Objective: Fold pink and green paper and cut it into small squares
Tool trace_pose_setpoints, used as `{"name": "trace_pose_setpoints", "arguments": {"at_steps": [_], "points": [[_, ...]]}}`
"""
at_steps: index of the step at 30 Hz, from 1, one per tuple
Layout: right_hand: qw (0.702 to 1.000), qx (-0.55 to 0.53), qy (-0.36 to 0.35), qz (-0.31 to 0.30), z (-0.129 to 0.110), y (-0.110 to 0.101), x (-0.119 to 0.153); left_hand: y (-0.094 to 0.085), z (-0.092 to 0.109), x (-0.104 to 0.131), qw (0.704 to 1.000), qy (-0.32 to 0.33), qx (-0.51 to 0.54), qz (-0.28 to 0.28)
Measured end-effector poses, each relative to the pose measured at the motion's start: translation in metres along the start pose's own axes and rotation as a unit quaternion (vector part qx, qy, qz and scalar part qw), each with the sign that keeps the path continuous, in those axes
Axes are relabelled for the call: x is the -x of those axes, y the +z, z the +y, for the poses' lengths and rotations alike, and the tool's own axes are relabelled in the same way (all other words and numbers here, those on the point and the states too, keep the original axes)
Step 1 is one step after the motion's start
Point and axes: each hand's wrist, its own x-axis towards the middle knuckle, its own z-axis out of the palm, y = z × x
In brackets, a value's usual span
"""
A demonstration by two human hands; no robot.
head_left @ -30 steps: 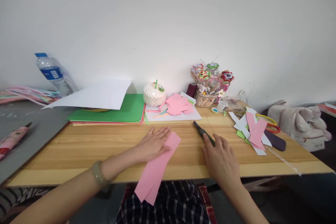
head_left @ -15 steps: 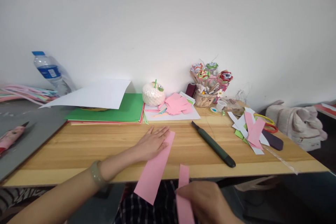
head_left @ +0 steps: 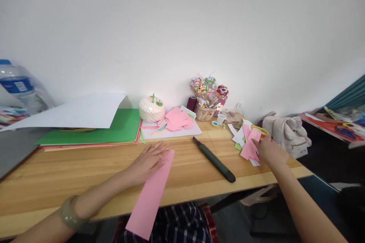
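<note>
On the left of the green cutter (head_left: 215,161), the left hand (head_left: 149,161) covers one upper corner of the pink strip (head_left: 152,201). On the right of the cutter, the right hand (head_left: 270,152) partly hides its own fingers, so whether it pinches the pink scraps (head_left: 251,142), I cannot say. Far to the cutter's left, the water bottle (head_left: 17,87) is cut by my view's edge; its label is too small for reading. Far to the cutter's right, small things (head_left: 346,132) look blurred.
</note>
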Motion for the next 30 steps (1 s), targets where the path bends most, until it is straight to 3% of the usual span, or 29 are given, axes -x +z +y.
{"name": "trace_pose_setpoints", "arguments": {"at_steps": [3, 5, 7, 8, 9, 10, 12, 17, 20, 21, 24, 25, 28, 30], "points": [[0.995, -0.032, -0.077, 0.050, -0.019, -0.001, 0.036, -0.010, -0.009, 0.012, 1.000, 0.015, 0.005, 0.012], [0.978, -0.068, -0.189, 0.048, -0.046, -0.005, 0.077, -0.014, -0.017, 0.018, 1.000, 0.015, 0.004, 0.011], [0.941, -0.103, -0.321, 0.022, -0.082, -0.011, 0.128, -0.016, -0.023, 0.019, 1.000, -0.004, 0.008, 0.028], [0.907, -0.123, -0.402, 0.007, -0.101, -0.014, 0.153, -0.016, -0.025, 0.018, 0.999, -0.016, 0.013, 0.041], [0.834, -0.146, -0.531, -0.009, -0.120, -0.016, 0.177, -0.016, -0.025, 0.014, 0.998, -0.028, 0.021, 0.054], [0.780, -0.155, -0.607, -0.015, -0.137, -0.016, 0.197, -0.015, -0.024, 0.010, 0.997, -0.039, 0.028, 0.066], [0.724, -0.175, -0.667, -0.003, -0.166, -0.012, 0.224, -0.016, -0.020, -0.001, 0.995, -0.055, 0.042, 0.077], [0.705, -0.264, -0.658, -0.017, -0.190, -0.001, 0.236, -0.022, -0.013, -0.022, 0.988, -0.094, 0.122, 0.031], [0.696, -0.354, -0.616, -0.100, -0.190, -0.016, 0.226, -0.024, -0.018, -0.030, 0.979, -0.113, 0.170, 0.007], [0.701, -0.403, -0.570, -0.146, -0.190, -0.023, 0.220, -0.025, -0.020, -0.032, 0.976, -0.120, 0.184, 0.006], [0.750, -0.495, -0.334, -0.285, -0.193, -0.038, 0.193, -0.027, -0.020, -0.036, 0.959, -0.146, 0.240, 0.025], [0.768, -0.496, -0.288, -0.286, -0.195, -0.039, 0.182, -0.028, -0.017, -0.037, 0.954, -0.153, 0.257, 0.034], [0.784, -0.496, -0.242, -0.284, -0.202, -0.035, 0.148, -0.034, -0.004, -0.036, 0.907, -0.175, 0.379, 0.064], [0.786, -0.497, -0.226, -0.290, -0.208, -0.027, 0.129, -0.037, 0.005, -0.035, 0.831, -0.192, 0.515, 0.091]]}}
